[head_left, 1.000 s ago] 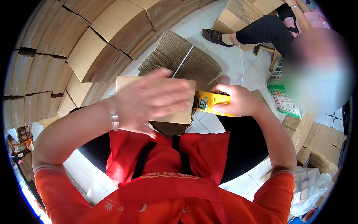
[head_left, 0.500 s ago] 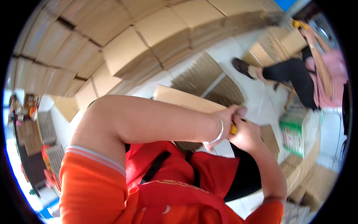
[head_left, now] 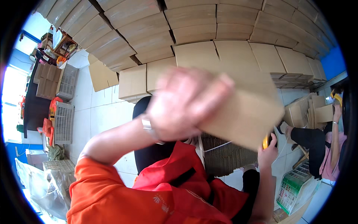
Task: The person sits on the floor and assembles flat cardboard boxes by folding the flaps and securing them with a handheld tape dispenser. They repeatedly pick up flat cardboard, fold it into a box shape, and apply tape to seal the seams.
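My left hand [head_left: 182,102], smeared by motion, is raised in front of my body with its thumb over the left edge of a flat brown cardboard piece [head_left: 248,112]. The piece is tilted in mid-air, and the fingers behind it are hidden. At its lower right corner my right hand [head_left: 267,155] is closed around a small yellow-and-black hand tool [head_left: 265,142], whose kind I cannot make out. Below the piece, a strapped bundle of flat cardboard [head_left: 231,158] lies on the floor by my legs.
Stacked cardboard boxes [head_left: 194,18] line the far side. At the right sits a co-worker [head_left: 328,149], holding a yellow tool [head_left: 336,98], beside a green-and-white crate [head_left: 294,186]. Grey plastic crates [head_left: 64,123] and a loose cardboard sheet [head_left: 100,76] are at the left.
My hands, close together before, are now apart. The left has risen with the cardboard piece, and the right has moved right with the yellow tool. The view has turned.
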`<state>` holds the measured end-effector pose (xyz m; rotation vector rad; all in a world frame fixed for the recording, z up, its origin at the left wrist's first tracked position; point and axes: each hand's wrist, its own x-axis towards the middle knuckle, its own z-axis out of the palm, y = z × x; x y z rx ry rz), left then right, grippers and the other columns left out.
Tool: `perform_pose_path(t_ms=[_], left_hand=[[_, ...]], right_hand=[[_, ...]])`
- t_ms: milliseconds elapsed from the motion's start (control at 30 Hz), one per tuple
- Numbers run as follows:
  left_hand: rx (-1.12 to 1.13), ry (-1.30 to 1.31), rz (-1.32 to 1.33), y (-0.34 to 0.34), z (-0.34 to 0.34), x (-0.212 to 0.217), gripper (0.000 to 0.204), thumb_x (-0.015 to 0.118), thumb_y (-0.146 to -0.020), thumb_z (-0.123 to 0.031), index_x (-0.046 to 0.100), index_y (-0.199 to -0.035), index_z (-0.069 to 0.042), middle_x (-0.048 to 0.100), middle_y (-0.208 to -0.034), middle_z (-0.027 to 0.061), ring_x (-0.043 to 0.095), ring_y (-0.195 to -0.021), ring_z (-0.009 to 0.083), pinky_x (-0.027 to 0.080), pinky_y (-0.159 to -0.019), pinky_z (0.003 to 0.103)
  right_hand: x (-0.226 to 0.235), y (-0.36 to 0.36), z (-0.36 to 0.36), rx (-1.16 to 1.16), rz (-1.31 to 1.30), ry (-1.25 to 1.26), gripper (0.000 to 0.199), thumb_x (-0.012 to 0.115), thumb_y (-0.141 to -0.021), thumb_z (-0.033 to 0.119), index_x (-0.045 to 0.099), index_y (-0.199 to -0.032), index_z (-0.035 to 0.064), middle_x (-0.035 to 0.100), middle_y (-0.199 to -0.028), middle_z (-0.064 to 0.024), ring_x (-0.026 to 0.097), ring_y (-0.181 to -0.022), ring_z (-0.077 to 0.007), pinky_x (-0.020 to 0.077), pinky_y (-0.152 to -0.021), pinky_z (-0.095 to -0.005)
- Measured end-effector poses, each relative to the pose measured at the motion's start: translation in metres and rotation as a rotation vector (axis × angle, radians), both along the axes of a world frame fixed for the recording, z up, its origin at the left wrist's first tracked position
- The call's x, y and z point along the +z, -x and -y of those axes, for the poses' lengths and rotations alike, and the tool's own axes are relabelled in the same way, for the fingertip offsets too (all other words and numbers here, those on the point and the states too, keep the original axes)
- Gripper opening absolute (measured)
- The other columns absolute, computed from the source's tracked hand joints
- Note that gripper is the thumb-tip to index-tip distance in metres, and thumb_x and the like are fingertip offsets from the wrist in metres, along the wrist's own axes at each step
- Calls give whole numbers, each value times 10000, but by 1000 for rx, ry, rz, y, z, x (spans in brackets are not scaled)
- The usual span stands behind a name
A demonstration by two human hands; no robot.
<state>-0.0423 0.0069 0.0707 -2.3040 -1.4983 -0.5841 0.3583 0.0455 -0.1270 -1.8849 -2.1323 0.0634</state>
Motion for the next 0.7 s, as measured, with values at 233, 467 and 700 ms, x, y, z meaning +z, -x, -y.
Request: perform_pose_path(t_ms=[233, 467, 700], left_hand=[[650, -155, -95, 171, 30, -77, 1226, 897, -480, -269, 250, -1495, -40, 416, -1389, 167, 405, -1277, 364, 273, -1093, 511], [432, -43, -132, 226, 5, -217, 943, 863, -626, -328, 429, -1448, -167, 445, -1415, 97, 391, -1331, 316, 293, -1122, 493], [516, 26, -13, 269, 8, -298, 854, 753, -761, -72, 389, -1488, -334, 433, -1488, 52, 406, -1347, 271, 293, -1136, 447]], right_hand=[[-63, 47, 0, 88, 2, -110, 635, 770, -805, 284, 472, -1326, 80, 634, -971, -181, 590, -910, -390, 424, -868, -462], [21, 42, 13, 101, 73, -145, 610, 773, -763, 301, 526, -1278, 86, 547, -1145, -143, 516, -1101, -337, 383, -958, -490], [136, -155, 90, -519, -306, -483, 366, 688, -894, 207, 597, -1193, 18, 632, -1012, -103, 592, -950, -200, 470, -872, -330]])
